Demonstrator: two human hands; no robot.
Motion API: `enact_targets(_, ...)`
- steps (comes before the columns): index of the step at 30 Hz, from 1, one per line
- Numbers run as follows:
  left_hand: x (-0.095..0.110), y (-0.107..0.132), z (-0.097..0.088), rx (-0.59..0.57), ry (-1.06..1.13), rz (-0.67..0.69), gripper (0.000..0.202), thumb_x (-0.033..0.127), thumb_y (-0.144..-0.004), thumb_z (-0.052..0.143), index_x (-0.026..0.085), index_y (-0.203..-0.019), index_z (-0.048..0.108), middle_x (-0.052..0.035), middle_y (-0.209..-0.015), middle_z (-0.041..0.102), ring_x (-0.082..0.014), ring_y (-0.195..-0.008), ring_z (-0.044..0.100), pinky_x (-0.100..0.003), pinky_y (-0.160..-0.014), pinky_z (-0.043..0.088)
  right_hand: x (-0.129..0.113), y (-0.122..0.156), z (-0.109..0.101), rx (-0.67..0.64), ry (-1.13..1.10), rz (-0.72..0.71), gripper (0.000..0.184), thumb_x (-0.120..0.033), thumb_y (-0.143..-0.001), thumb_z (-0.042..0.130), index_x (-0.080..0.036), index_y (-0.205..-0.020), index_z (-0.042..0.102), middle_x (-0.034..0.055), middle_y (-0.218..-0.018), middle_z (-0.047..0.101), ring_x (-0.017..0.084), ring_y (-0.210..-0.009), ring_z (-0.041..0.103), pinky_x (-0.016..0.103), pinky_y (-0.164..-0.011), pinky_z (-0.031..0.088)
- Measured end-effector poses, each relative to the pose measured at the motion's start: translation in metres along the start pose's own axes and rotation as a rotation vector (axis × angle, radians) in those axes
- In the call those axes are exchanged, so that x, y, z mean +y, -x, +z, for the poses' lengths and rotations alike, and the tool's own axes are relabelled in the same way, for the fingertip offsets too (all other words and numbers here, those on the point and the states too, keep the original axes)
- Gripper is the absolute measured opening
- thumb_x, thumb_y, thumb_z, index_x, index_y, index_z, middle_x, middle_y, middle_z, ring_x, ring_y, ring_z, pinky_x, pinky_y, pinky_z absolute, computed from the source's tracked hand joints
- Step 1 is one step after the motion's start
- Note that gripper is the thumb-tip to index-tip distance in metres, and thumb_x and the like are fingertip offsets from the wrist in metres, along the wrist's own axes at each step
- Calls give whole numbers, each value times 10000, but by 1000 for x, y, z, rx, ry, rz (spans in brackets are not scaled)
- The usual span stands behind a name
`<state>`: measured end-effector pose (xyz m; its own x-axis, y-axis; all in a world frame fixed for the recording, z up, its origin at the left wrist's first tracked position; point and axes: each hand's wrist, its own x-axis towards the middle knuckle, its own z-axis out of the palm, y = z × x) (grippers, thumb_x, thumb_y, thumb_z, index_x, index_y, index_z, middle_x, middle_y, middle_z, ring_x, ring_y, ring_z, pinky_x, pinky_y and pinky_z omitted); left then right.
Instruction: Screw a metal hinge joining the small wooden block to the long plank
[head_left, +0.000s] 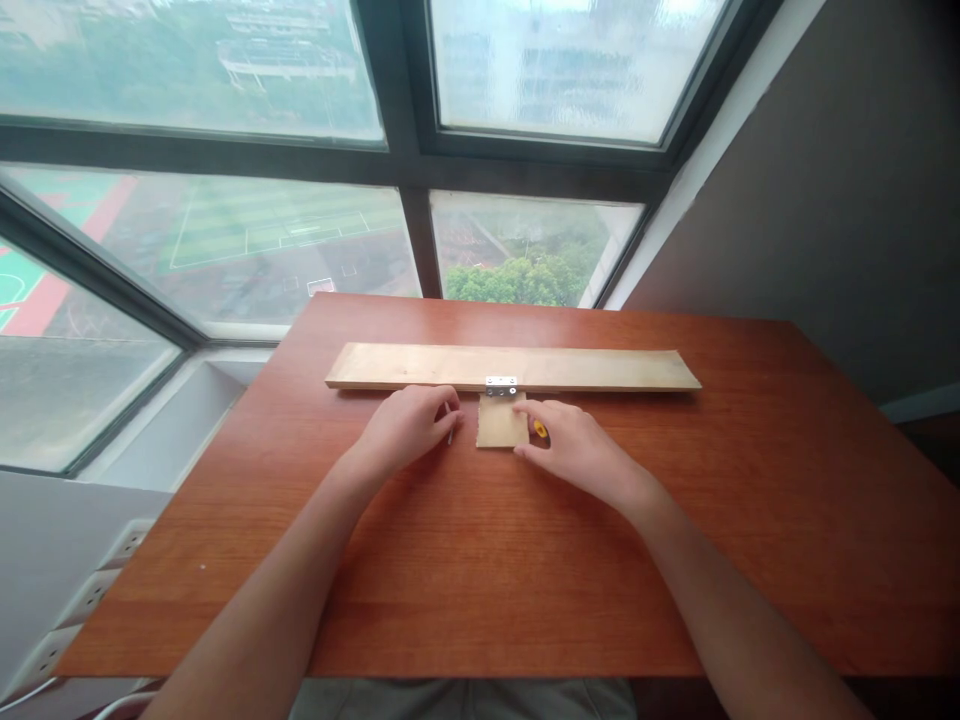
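A long pale wooden board (585,368) lies across the table. At the middle of its near edge sits a silver metal hinge (501,386), which meets a small square wooden board (501,425). My left hand (412,420), left of the small board, is closed around a thin grey rod-like piece (450,432); its kind is unclear. On the other side, my right hand (574,440) grips the small board's right edge, index finger on top and thumb at the near corner. A yellow object with a dark part (540,429) shows under its palm, mostly hidden.
The reddish-brown wooden table (487,580) stands against large dark-framed windows (411,150). A grey wall (810,200) rises at right. Several wall sockets (94,594) and white cables (124,703) are at the lower left, beyond the table edge.
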<state>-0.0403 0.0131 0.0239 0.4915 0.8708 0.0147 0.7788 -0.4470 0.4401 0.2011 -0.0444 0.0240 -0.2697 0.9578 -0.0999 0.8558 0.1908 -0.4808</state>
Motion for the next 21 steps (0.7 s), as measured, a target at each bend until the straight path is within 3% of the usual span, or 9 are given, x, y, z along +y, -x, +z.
enact_targets(5,1,-2,2,64,-43,21,134,284,-850,553,223,-791,657,-20,-761,696,-174,-666,602,-258,-566,365,2,-2,0,7,-66,15,353,-255,-805,625,-254,-1158,620,30,-1038,680,168,-920,624,274,-812,425)
enact_targets(12,17,-7,-2,49,-2,69,138,257,-872,527,207,-791,626,-18,-770,685,-160,-673,589,-252,-584,373,4,-2,-3,-18,-212,67,108,-257,-776,616,-236,-882,610,-31,-817,671,130,-756,601,239,-694,413)
enact_targets(16,28,-16,2,57,11,133,124,227,-872,523,200,-794,615,-15,-735,654,-154,-666,574,-248,-583,376,7,-5,-3,-48,-303,74,95,-247,-744,610,-227,-836,601,-52,-792,650,111,-735,584,222,-685,415)
enact_targets(21,41,-27,11,115,-33,159,134,229,-890,515,199,-888,645,-38,-834,665,-156,-681,584,-255,-583,384,9,-7,-6,-72,-363,61,95,-237,-723,603,-218,-816,604,-51,-802,636,116,-743,573,223,-681,416)
